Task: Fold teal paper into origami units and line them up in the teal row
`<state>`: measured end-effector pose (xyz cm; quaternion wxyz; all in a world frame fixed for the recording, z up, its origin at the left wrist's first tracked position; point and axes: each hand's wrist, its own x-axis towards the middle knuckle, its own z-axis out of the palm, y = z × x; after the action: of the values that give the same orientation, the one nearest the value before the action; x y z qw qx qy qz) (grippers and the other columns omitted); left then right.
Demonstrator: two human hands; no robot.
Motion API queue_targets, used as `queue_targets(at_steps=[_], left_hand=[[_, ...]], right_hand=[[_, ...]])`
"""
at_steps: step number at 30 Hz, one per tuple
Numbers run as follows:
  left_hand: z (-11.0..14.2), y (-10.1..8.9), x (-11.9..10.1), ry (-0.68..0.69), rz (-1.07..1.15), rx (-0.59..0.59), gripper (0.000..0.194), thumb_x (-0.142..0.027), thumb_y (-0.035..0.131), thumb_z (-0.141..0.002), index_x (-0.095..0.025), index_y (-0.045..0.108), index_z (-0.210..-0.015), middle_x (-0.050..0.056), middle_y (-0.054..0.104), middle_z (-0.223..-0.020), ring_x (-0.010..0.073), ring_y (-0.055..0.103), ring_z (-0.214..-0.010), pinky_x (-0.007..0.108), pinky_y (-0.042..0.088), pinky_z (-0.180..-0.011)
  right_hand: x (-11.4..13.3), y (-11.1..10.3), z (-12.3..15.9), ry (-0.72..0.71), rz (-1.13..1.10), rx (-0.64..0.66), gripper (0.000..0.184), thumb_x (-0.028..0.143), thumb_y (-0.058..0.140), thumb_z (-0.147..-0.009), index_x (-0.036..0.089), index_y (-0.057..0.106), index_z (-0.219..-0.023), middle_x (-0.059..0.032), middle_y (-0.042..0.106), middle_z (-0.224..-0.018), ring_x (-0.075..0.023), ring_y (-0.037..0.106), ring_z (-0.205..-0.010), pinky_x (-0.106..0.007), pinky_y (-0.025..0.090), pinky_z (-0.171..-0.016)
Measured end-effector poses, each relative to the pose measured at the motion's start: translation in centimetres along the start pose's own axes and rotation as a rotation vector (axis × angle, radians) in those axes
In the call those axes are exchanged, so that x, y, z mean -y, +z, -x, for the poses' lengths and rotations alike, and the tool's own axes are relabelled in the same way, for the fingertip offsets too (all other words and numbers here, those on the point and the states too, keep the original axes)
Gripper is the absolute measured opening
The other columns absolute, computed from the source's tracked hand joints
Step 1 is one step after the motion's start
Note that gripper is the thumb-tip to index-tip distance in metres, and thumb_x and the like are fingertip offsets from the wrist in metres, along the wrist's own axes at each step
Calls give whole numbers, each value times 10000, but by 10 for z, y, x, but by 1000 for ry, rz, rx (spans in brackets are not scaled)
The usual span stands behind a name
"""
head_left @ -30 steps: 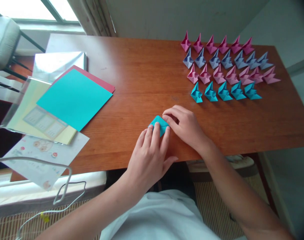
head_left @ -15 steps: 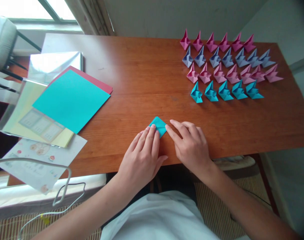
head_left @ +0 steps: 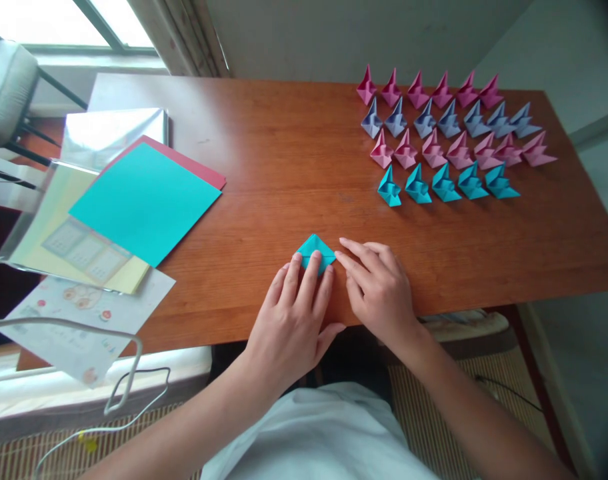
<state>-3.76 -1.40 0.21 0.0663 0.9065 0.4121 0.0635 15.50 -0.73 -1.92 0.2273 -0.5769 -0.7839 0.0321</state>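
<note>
A small folded teal paper piece [head_left: 315,248] lies flat on the wooden table [head_left: 284,167] near its front edge. My left hand [head_left: 294,317] rests on the piece's near side, fingers stretched flat and pressing it down. My right hand [head_left: 379,290] lies just to the right, fingers extended, its index fingertip touching the piece's right corner. Neither hand grips anything.
Rows of finished folded paper figures in magenta [head_left: 429,90], lilac [head_left: 447,121], pink [head_left: 457,152] and teal [head_left: 444,185] stand at the table's back right. A stack of flat sheets with a teal one [head_left: 144,200] on top lies at the left, over a shiny plastic sleeve [head_left: 109,130]. A chair [head_left: 4,87] stands far left.
My right hand drew back from on top of the teal piece to its right corner. My left hand shifted slightly but stayed pressed on the piece.
</note>
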Motion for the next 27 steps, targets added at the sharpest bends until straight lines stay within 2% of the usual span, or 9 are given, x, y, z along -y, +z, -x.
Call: queue_targets(at_steps=[3,9,12,17,21,24,27], left_hand=[[1,2,-1,-18,21,-27,817,-568,547,-949,-5,427,-1529,269,398,-1603,466,393,-1477,558,365,-1186],[3,9,6,1,56,-105,850,-557,571,-939,57,408,-1504,301,417,-1582,432,395,-1486,524,381,-1199],[4,10,8,16,58,-112,805,-526,580,-945,44,432,-1494,296,426,-1578,432,392,-1488,531,385,-1200],[5,5,12,-2,61,-108,723,-497,579,-958,-15,473,-1486,262,441,-1581,413,376,-1503,541,373,-1208],[7,5,16,-16,13,-123,722,-509,562,-968,0,477,-1474,268,458,-1567,400,395,-1496,541,371,-1211],[8,8,17,3,-5,-123,715,-497,556,-973,35,493,-1447,292,467,-1550,410,418,-1479,534,397,-1194],[8,11,18,12,17,-148,698,-500,561,-970,7,507,-1447,278,462,-1561,398,420,-1481,512,401,-1198]], right_hand=[[-2,1,0,18,-78,-30,384,70,550,-935,127,688,-1288,-98,690,-1361,-291,576,-1141,-477,527,-1002],[3,0,-8,64,-115,-32,328,127,548,-964,151,711,-1248,-100,700,-1316,-286,579,-1143,-463,531,-1026],[7,2,-13,63,-91,-15,330,157,542,-982,171,716,-1262,-108,692,-1311,-282,580,-1153,-447,537,-1016],[11,6,-12,9,47,68,372,177,539,-988,230,694,-1322,-87,639,-1415,-314,552,-1194,-494,520,-1003],[10,4,-13,16,17,81,369,167,549,-976,230,702,-1306,-83,635,-1418,-311,545,-1196,-485,514,-1005],[10,3,-18,45,-61,47,352,155,551,-973,187,697,-1291,-104,666,-1351,-287,562,-1174,-443,512,-1014],[14,3,-24,127,-85,1,333,182,561,-978,132,668,-1290,-122,716,-1176,-271,604,-1075,-415,522,-968]])
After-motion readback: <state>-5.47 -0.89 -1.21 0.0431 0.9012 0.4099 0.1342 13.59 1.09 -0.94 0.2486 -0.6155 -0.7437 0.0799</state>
